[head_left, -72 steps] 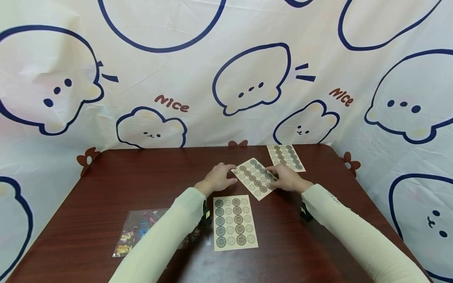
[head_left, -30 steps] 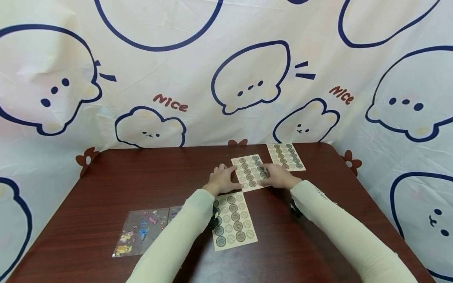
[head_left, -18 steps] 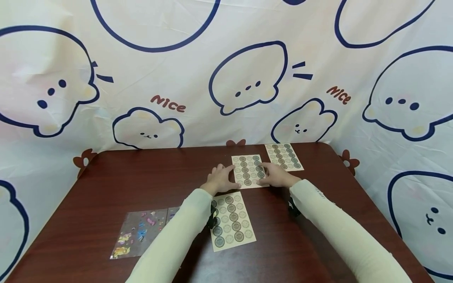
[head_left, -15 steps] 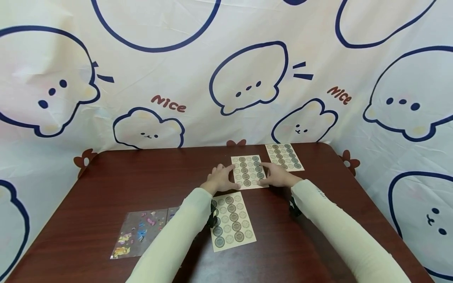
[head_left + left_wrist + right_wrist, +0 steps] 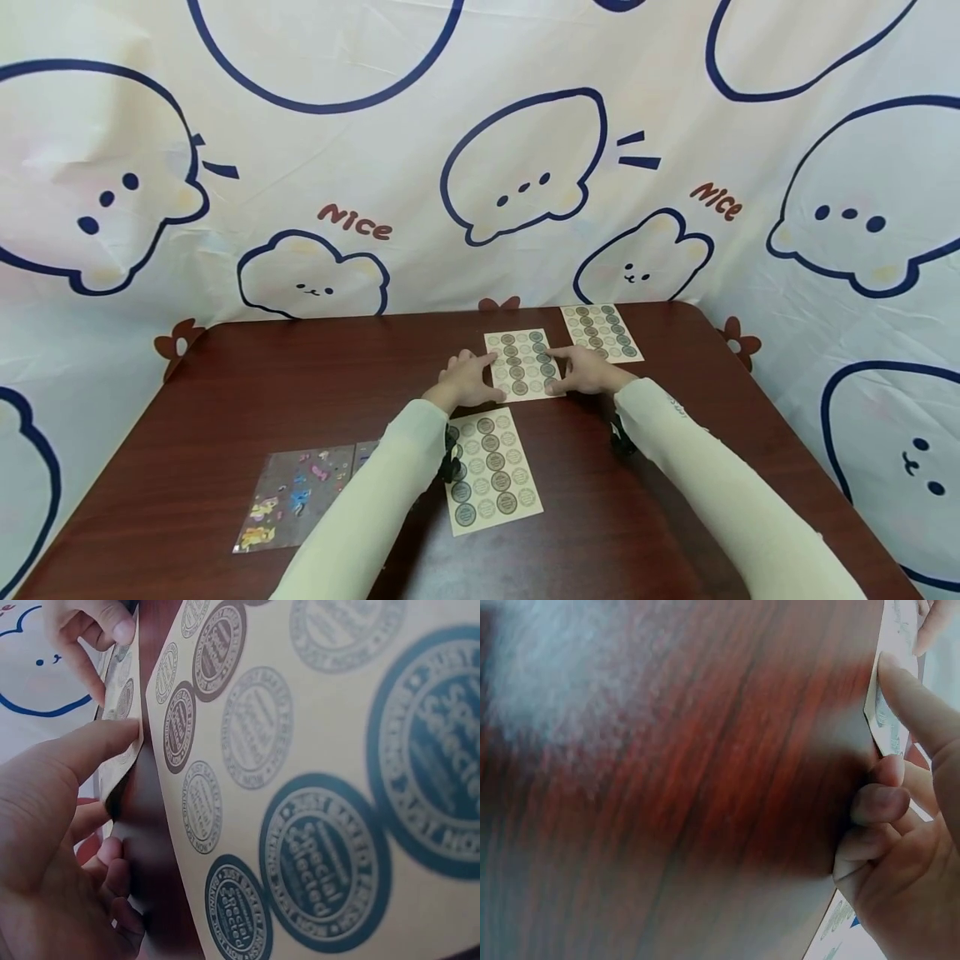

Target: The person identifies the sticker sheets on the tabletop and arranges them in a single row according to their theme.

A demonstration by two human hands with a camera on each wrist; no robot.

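Note:
Both hands are at a cream sheet of round stickers (image 5: 519, 358) in the head view. The left hand (image 5: 462, 381) pinches its left edge; in the left wrist view the thumb (image 5: 105, 746) lies on top, with other fingers curled at the edge. At the right edge the right hand (image 5: 585, 371) pinches it too, its thumb (image 5: 911, 694) on the face in the right wrist view. A second sticker sheet (image 5: 498, 471) lies nearer, partly under the left wrist, its "Special Selected" print large in the left wrist view. Beyond the right hand lies a third sticker sheet (image 5: 600, 329).
A clear plastic sheet with colourful cartoon stickers (image 5: 288, 500) lies at the left, partly hidden by the left sleeve. All rest on a dark reddish wooden table (image 5: 600, 517). A white curtain (image 5: 420, 167) with blue cartoon outlines hangs behind and at the sides.
The held sheet has turned from a slanted position to nearly straight and shifted slightly left, both hands moving with it. The nearer sheet has turned a little. Lately the hands barely move.

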